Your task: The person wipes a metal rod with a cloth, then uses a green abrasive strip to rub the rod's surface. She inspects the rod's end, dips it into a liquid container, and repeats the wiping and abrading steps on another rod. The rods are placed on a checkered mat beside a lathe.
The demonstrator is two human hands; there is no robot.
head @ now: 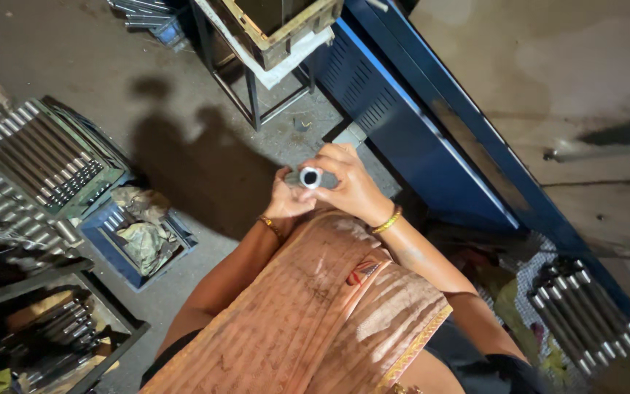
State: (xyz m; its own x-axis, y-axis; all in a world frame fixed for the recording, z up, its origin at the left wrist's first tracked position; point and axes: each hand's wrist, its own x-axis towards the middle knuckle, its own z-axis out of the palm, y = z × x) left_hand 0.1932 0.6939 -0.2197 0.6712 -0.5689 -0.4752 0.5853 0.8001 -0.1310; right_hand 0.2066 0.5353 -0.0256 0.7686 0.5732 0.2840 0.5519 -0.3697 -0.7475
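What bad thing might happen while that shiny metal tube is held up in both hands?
The metal tube is pinched only by the fingertips of the left hand and right hand, so it might slip and drop onto the concrete floor. It might also catch the loose peach cloth draped below.

Both hands meet in the middle, right hand (351, 186) and left hand (286, 201) touching, with a short metal tube (310, 176) pinched between them, open end facing up at the camera. Below the hands a draped cloth (315, 306) runs down toward the bottom edge. Off to the left sits a crate of metal rods (45, 157), and just right of it, nearer the hands, a crate with crumpled rags (140, 230) in it. Behind the hands stands a metal stand (253, 80) with a tray (278, 29) on top. A long cabinet (432, 124) runs diagonally along the right, and another batch of rods (581, 314) lies at lower right.
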